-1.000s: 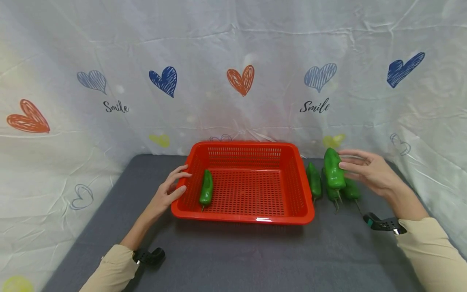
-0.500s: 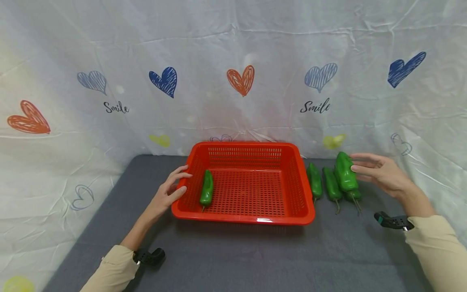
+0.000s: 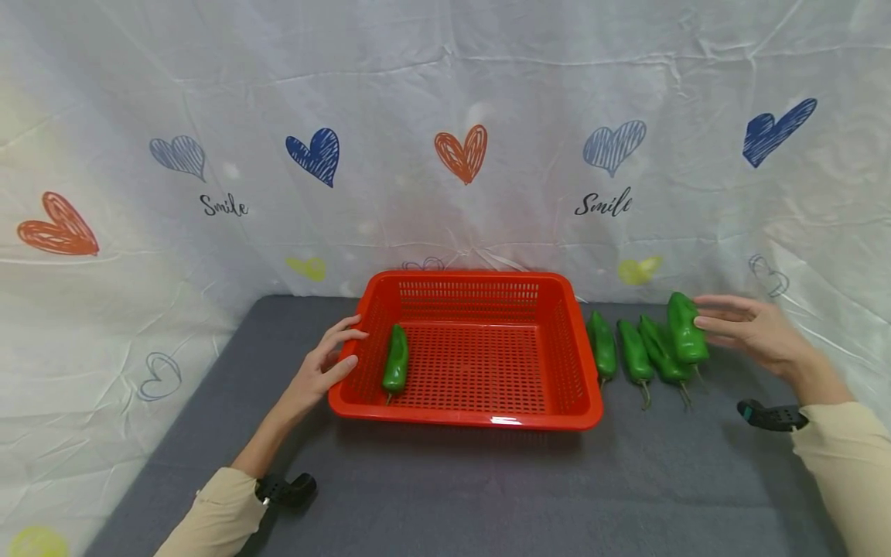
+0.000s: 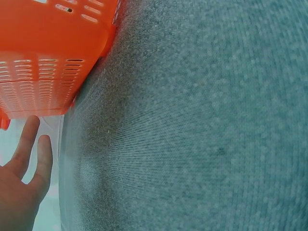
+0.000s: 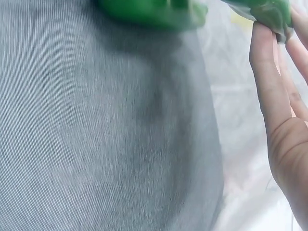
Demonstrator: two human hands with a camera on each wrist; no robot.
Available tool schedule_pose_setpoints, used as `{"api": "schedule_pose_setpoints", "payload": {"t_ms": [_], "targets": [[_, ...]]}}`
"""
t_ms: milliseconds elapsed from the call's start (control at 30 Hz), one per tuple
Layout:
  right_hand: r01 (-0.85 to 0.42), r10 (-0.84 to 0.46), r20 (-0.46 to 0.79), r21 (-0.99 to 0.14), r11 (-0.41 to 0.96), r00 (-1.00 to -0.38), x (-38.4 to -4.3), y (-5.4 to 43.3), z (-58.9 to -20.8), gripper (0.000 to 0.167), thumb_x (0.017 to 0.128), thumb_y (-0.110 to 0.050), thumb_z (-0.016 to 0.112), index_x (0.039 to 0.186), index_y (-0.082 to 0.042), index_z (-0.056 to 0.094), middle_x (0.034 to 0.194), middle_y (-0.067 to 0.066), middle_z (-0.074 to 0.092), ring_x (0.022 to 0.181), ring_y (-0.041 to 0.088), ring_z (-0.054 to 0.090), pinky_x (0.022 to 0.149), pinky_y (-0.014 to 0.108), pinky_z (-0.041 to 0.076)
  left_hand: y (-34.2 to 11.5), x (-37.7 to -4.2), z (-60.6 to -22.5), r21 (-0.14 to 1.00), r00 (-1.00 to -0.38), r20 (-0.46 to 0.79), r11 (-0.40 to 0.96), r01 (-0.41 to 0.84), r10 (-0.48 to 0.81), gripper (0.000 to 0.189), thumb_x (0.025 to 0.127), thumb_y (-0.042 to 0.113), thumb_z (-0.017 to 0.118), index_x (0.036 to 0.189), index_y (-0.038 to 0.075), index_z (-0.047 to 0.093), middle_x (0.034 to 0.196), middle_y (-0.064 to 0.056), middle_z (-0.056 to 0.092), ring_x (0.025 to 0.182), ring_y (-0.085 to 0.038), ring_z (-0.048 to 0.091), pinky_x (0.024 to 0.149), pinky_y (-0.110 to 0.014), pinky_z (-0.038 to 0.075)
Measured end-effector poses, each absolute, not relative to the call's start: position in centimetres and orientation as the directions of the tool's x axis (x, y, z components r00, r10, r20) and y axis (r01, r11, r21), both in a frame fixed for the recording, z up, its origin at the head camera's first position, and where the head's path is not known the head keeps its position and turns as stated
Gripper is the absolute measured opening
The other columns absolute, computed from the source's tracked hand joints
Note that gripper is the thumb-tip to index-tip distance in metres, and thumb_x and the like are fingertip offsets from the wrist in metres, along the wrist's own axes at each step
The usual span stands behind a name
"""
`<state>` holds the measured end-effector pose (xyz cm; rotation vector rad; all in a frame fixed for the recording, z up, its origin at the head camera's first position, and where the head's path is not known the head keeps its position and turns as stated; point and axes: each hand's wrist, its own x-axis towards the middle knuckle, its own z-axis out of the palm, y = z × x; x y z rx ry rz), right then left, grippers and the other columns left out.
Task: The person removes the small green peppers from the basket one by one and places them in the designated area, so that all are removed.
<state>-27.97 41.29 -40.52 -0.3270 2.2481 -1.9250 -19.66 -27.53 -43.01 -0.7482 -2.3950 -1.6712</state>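
Note:
My right hand pinches a green pepper between thumb and fingers, stem end down, above the right side of the table. In the right wrist view, the held pepper shows at the fingertips. Three more green peppers, a left one, a middle one and a right one, lie side by side under and left of it. My left hand rests on the left rim of a red plastic basket, fingers loosely extended. Inside the basket at its left lies another green pepper.
A dark grey cloth covers the table. Behind it hangs a white sheet printed with hearts, close to the basket's back rim. The row of peppers lies along the basket's right side.
My right hand has carried the held pepper rightward and slightly downward, past the row of peppers, uncovering the others. The left hand and the basket have stayed put.

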Motion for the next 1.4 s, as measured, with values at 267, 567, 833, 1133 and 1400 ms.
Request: {"api": "schedule_pose_setpoints", "payload": {"t_ms": [267, 567, 833, 1133, 1400], "targets": [[-0.037, -0.300, 0.008, -0.995, 0.092, -0.954, -28.7, 43.2, -41.3, 0.042, 0.098, 0.012, 0.057, 0.131, -0.012, 0.068, 0.120, -0.010, 0.069, 0.104, 0.006, 0.066, 0.082, 0.027, 0.055, -27.5, -19.6, -42.9, 0.843, -0.875, 0.366, 0.285, 0.456, 0.316, 0.038, 0.102, 0.001, 0.055, 0.140, 0.003, 0.054, 0.162, -0.006, 0.029, 0.122, -0.029, 0.051, 0.094, -0.030, 0.048], [0.054, -0.293, -0.085, -0.992, 0.112, -0.952, -29.2, 44.4, -42.3, 0.041, 0.099, 0.012, 0.057, 0.123, -0.018, 0.073, 0.117, -0.013, 0.069, 0.102, 0.005, 0.066, 0.081, 0.028, 0.056, -27.4, -19.6, -43.0, 0.840, -0.871, 0.374, 0.281, 0.464, 0.319, 0.038, 0.102, 0.000, 0.054, 0.140, 0.002, 0.054, 0.162, -0.007, 0.028, 0.120, -0.031, 0.053, 0.093, -0.030, 0.048], [0.107, -0.316, -0.108, -0.994, 0.019, -0.943, -29.4, 44.8, -43.5, 0.042, 0.098, 0.014, 0.056, 0.118, -0.018, 0.075, 0.115, -0.008, 0.071, 0.100, 0.011, 0.069, 0.081, 0.031, 0.056, -27.5, -19.8, -43.2, 0.847, -0.875, 0.366, 0.276, 0.454, 0.317, 0.038, 0.102, 0.002, 0.054, 0.139, 0.003, 0.054, 0.162, -0.006, 0.028, 0.115, -0.033, 0.056, 0.091, -0.030, 0.050], [0.120, -0.287, -0.128, -0.992, 0.045, -0.949, -29.2, 44.4, -43.7, 0.038, 0.099, 0.011, 0.057, 0.121, -0.015, 0.074, 0.115, -0.008, 0.071, 0.099, 0.011, 0.069, 0.081, 0.031, 0.056, -27.4, -19.9, -43.0, 0.846, -0.872, 0.365, 0.274, 0.457, 0.325, 0.038, 0.102, 0.002, 0.054, 0.140, 0.001, 0.053, 0.162, -0.006, 0.027, 0.120, -0.031, 0.052, 0.092, -0.031, 0.049], [0.108, -0.257, -0.154, -0.977, 0.185, -0.954, -29.1, 44.0, -43.6, 0.034, 0.100, 0.003, 0.062, 0.122, -0.022, 0.070, 0.113, -0.015, 0.068, 0.099, 0.007, 0.068, 0.082, 0.029, 0.056, -27.4, -19.6, -42.7, 0.839, -0.867, 0.377, 0.277, 0.469, 0.325, 0.038, 0.102, 0.000, 0.054, 0.140, 0.001, 0.053, 0.162, -0.010, 0.027, 0.126, -0.029, 0.048, 0.094, -0.029, 0.048]]}}
